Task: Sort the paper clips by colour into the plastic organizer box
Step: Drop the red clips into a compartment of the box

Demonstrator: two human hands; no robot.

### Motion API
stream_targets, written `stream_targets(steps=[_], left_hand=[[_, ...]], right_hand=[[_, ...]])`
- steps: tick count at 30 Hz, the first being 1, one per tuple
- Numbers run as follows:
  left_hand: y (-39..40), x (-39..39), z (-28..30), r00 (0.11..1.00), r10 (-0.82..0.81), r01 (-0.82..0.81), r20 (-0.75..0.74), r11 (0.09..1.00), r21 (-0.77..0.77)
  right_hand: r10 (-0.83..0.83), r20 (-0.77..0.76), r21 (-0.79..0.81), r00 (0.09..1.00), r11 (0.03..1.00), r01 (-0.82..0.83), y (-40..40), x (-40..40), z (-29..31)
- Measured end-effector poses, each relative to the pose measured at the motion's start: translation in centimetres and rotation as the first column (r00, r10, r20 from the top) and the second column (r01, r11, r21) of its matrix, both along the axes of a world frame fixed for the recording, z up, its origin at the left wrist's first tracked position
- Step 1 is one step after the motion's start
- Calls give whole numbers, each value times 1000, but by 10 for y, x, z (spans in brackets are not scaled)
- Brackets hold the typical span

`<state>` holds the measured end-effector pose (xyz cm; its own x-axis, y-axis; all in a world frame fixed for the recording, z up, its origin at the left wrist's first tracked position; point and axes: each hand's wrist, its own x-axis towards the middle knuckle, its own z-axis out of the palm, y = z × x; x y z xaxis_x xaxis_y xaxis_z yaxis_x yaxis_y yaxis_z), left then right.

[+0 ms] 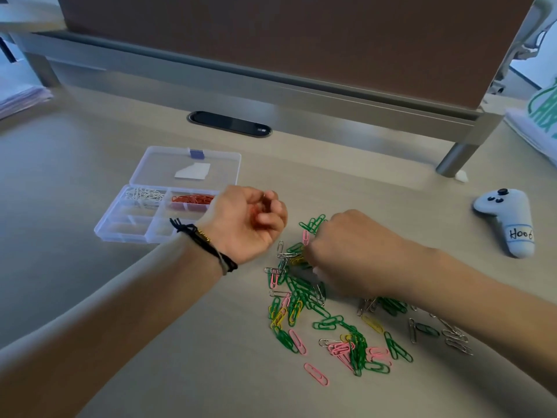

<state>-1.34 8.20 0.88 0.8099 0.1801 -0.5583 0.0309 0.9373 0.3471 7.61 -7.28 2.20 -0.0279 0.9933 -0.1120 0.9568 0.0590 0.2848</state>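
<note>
Clear plastic organizer box (126, 227): sits open on the desk (90, 297) at about ten o'clock from the loose pile, its lid (187, 167) folded back flat with a white slip of paper on it.
Box contents: white paper clips (144, 195) fill the far-left compartment; red paper clips (190, 199) fill the one just right of it. The nearer compartments look bare, though the left wrist hides part of them.
Filled compartments: two.
Loose paper clips (331, 321): a scatter on the desk, mostly green, mixed with pink, yellow and silver; too tangled to count. One pink clip (316, 374) lies alone at six o'clock of the pile.
Left hand (250, 224): palm up, fingers curled loosely inward, cupping a few red clips; it hovers between the box and the pile, at about eleven o'clock from the scatter.
Right hand (352, 254): knuckles up, fingers bunched down into the top of the pile; the fingertips are hidden, so I cannot tell what they pinch.
Wrist: dark cord bracelets (208, 245) on the left one.
Grey controller (509, 221): one, lying at three o'clock, well apart from the clips, with a handwritten label.
</note>
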Motion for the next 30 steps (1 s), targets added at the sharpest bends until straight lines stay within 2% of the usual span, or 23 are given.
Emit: stream_targets(steps=[2, 3, 4, 5, 6, 7, 8, 9, 10, 11, 12, 16, 19, 21, 23, 25, 26, 27, 28, 29, 30], left_hand=[[-1, -1, -4, 998, -64, 65, -18, 997, 47], [-3, 0, -3, 998, -63, 65, -25, 996, 54], [-3, 1, -3, 999, -26, 27, -26, 999, 43], [-2, 2, -3, 999, 39, -39, -17, 999, 4], [-2, 4, -2, 992, 128, -127, 0, 990, -54], [0, 5, -2, 973, 227, -222, 32, 968, -119], [1, 5, -2, 948, 313, -297, 66, 938, -176], [1, 6, -1, 926, 362, -336, 101, 918, -211], [0, 6, 2, 914, 384, -349, 133, 909, -227], [0, 6, 3, 910, 389, -354, 143, 909, -219], [-2, 8, 2, 909, 391, -358, 142, 910, -210], [-1, 9, 1, 887, 419, -380, 192, 900, -213], [8, 1, 6, 872, 427, -390, 239, 902, -185], [15, -2, 9, 838, 470, -420, 278, 880, -223], [21, -2, 8, 802, 515, -446, 304, 853, -271], [23, 0, 11, 784, 553, -500, 284, 832, -240], [23, 1, 11, 784, 566, -552, 253, 823, -129], [23, 1, 10, 772, 595, -570, 226, 804, -168], [28, 1, 8, 781, 573, -521, 248, 817, -246], [34, -2, 11, 800, 544, -498, 253, 837, -226], [43, -4, 11, 818, 510, -459, 266, 858, -233]], right_hand=[[4, 9, 31, 1000, 1000, -4, 0, 2, -2], [-36, -66, 49, 997, 998, 40, -1, 6, -2], [-98, -236, 70, 967, 991, 118, 0, 10, 0], [-151, -457, 104, 877, 970, 221, 1, 13, 2], [-156, -706, 135, 690, 928, 348, 5, 15, 6], [-81, -916, 124, 393, 875, 469, 10, 16, 9], [38, -996, 74, 76, 831, 551, 17, 15, 10], [159, -968, 12, -192, 798, 602, 27, 12, 12], [256, -893, -43, -371, 771, 636, 40, 8, 13], [327, -815, -86, -478, 748, 658, 56, 4, 14], [372, -763, -126, -529, 717, 686, 70, -1, 15], [475, -650, -192, -593, 652, 734, 107, -17, 12], [509, -604, -167, -614, 672, 721, 120, -27, 10], [514, -626, -120, -587, 680, 724, 125, -35, 10], [498, -714, -21, -491, 686, 727, 132, -42, 13], [454, -808, 87, -375, 723, 685, 138, -47, 14], [434, -853, 161, -288, 746, 647, 140, -48, 14], [426, -886, 241, -186, 764, 599, 143, -49, 13], [439, -893, 317, -101, 773, 550, 145, -49, 14], [469, -882, 377, -52, 766, 521, 147, -48, 16], [507, -861, 417, -38, 747, 518, 147, -46, 21]])
